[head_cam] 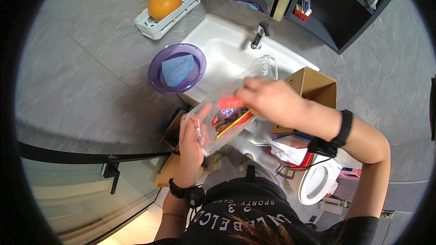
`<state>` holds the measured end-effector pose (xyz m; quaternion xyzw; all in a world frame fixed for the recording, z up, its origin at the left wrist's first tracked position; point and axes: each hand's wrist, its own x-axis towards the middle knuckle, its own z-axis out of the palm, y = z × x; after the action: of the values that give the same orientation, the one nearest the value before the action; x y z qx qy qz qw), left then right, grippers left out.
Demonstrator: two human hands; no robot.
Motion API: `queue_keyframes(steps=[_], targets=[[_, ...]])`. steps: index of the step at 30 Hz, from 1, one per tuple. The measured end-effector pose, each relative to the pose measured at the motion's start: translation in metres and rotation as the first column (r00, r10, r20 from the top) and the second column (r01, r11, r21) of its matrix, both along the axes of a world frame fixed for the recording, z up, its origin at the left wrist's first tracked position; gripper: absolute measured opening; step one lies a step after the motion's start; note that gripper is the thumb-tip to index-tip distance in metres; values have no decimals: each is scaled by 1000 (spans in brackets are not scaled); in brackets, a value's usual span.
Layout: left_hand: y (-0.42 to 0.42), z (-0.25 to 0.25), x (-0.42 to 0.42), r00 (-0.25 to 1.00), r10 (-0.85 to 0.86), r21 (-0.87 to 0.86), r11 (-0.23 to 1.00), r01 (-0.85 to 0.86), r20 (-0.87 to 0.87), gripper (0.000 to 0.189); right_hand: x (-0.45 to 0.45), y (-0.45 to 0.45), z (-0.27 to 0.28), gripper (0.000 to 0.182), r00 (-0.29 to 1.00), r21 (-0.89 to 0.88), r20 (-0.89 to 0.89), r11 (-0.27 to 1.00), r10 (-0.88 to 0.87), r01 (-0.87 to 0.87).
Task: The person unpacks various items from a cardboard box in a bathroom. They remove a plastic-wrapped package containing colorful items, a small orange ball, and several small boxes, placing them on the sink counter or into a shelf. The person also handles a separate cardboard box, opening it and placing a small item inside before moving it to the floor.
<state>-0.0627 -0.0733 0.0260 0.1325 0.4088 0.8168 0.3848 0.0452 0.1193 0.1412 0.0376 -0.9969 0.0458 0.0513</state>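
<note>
Over the front of the white washbasin (231, 41), my left hand (191, 139) holds a clear plastic bag (213, 146) by its lower left part. My right hand (269, 98) is above the bag's other side, its fingers closed on a small red item (230, 103). Whether that item is inside the bag or over its opening is unclear. Within the bag lie a long thin yellow stick (233, 124) and several red and dark packets with blue and white print. The bag's crumpled end (267, 64) reaches towards the chrome faucet (259, 35).
A purple basin (155, 75) with a blue cloth (177, 69) rests on the sink's left edge. A cardboard box (318, 81) stands at its right. Behind are a white basket (150, 32) with orange gourds and a dark shelf (340, 17). A toilet (318, 182) is at lower right.
</note>
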Motion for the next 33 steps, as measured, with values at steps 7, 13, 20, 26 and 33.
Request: queue_keyframes(steps=[7,13,20,26,33], targets=[[-1,-5,-4,1000,-30,87,996,29,9,23,-45,-44,-102,20,934,214,307,942,185,-258],[-7,-7,-7,996,-64,109,992,57,59,24,-54,-62,-133,25,852,17,502,984,147,-179],[-7,-13,-14,996,-71,99,993,66,50,24,-23,-36,-78,38,920,-381,323,921,221,-88],[-3,-10,-20,1000,9,-46,999,-9,0,20,68,43,63,29,958,-261,155,925,-243,277],[1,-5,-11,980,162,-230,955,-185,-116,21,197,68,45,31,805,-272,287,761,-520,589]])
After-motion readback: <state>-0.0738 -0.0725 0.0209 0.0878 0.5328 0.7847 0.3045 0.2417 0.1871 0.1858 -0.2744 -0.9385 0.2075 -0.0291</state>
